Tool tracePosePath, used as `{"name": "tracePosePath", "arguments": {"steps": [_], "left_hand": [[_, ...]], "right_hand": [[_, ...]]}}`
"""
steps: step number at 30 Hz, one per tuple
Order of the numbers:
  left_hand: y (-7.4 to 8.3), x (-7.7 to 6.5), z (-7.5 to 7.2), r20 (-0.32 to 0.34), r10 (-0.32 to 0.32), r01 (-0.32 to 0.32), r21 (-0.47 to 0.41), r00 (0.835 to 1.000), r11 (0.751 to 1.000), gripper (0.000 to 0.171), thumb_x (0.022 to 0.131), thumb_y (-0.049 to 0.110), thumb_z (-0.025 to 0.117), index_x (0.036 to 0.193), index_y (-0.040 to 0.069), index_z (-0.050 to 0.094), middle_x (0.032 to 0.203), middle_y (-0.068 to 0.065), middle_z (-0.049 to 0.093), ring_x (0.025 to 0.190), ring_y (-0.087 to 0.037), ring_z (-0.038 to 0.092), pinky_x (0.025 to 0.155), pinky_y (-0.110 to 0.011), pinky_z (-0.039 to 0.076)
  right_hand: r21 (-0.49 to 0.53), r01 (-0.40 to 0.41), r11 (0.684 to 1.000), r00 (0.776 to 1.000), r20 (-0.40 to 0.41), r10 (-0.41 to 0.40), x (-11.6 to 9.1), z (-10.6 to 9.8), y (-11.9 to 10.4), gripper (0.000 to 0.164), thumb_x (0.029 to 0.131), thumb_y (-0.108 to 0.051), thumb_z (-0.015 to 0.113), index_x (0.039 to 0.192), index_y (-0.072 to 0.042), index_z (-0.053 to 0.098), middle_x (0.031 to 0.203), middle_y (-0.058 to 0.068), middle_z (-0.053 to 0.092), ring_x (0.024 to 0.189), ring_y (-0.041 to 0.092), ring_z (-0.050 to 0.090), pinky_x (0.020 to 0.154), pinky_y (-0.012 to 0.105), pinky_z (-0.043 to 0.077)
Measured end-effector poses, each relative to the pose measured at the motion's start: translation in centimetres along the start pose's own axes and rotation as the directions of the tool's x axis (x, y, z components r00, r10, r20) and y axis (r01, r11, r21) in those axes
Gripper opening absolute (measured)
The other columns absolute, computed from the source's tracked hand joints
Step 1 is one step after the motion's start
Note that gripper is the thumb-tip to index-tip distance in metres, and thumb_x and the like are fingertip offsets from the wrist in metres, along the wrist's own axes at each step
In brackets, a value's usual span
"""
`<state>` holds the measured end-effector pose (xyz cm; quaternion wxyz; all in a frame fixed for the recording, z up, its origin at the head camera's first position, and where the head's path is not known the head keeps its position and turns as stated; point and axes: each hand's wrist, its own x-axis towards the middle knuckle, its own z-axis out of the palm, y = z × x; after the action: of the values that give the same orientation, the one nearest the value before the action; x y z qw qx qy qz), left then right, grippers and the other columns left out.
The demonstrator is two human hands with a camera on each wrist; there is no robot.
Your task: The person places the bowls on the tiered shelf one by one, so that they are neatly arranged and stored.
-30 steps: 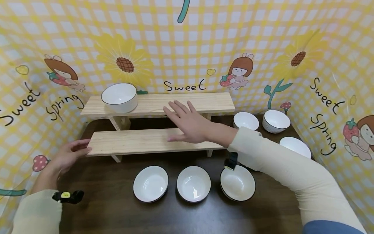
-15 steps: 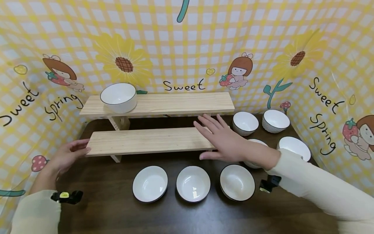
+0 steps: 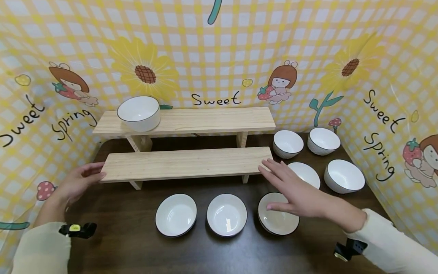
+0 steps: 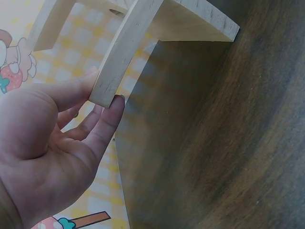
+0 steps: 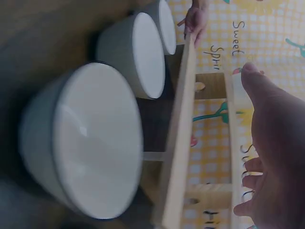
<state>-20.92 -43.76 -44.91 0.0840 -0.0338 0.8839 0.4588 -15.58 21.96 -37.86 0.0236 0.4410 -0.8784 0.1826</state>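
Note:
My left hand (image 3: 80,180) pinches the left end of the lower board (image 3: 188,164) of a two-step wooden shelf; the left wrist view shows the thumb on one face and fingertips (image 4: 114,106) on the other. A white bowl (image 3: 138,114) with a dark rim stands on the left of the upper board (image 3: 212,120). Fingers spread and nothing held, my right hand (image 3: 297,192) hovers by the lower board's right end. In the head view it overlaps the rightmost bowl (image 3: 278,225) of the front row.
Left of that bowl, a middle bowl (image 3: 227,215) and a left bowl (image 3: 176,215) stand before the shelf on the dark table (image 3: 191,255). Several more bowls, among them a back bowl (image 3: 323,140) and a side bowl (image 3: 343,176), stand at right. A checked cloth (image 3: 212,57) surrounds the table.
My right hand has moved right and toward me, from over the shelf's middle to beyond its right end, uncovering the boards. My left hand keeps its place on the lower board.

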Motion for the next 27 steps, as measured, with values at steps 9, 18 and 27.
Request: {"name": "tracePosePath", "arguments": {"steps": [9,18,27], "left_hand": [[0.2,0.0,-0.1,0.011,-0.034,0.034,0.013,0.999,0.999,0.072,0.104,0.034,0.059,0.154,-0.01,0.03,0.147,-0.035,0.039,0.092,0.012,0.054,0.079,-0.016,0.052],[-0.3,0.0,-0.1,-0.003,-0.023,0.023,0.016,1.0,1.0,0.071,0.105,0.032,0.059,0.153,-0.011,0.031,0.145,-0.034,0.041,0.092,0.012,0.055,0.078,-0.015,0.052],[0.0,-0.1,0.0,-0.008,-0.019,0.019,0.009,1.0,1.0,0.07,0.104,0.031,0.061,0.152,-0.012,0.033,0.131,-0.012,0.053,0.093,0.01,0.057,0.079,-0.017,0.053]], "right_hand": [[0.177,-0.121,0.977,0.989,-0.066,0.134,-4.7,3.5,-0.1,0.105,0.083,-0.035,0.085,0.163,-0.01,0.022,0.166,0.012,0.02,0.153,0.027,0.021,0.115,0.01,0.011],[0.306,-0.153,0.94,0.973,-0.119,0.197,-7.3,5.7,0.3,0.126,0.064,-0.029,0.097,0.162,-0.007,0.022,0.165,0.015,0.023,0.152,0.008,0.014,0.111,0.006,0.014],[0.374,-0.117,0.92,0.962,-0.188,0.199,-8.2,8.2,1.2,0.134,0.057,-0.031,0.101,0.16,0.001,0.021,0.16,0.027,0.023,0.15,0.008,0.015,0.111,0.008,0.018]]}}
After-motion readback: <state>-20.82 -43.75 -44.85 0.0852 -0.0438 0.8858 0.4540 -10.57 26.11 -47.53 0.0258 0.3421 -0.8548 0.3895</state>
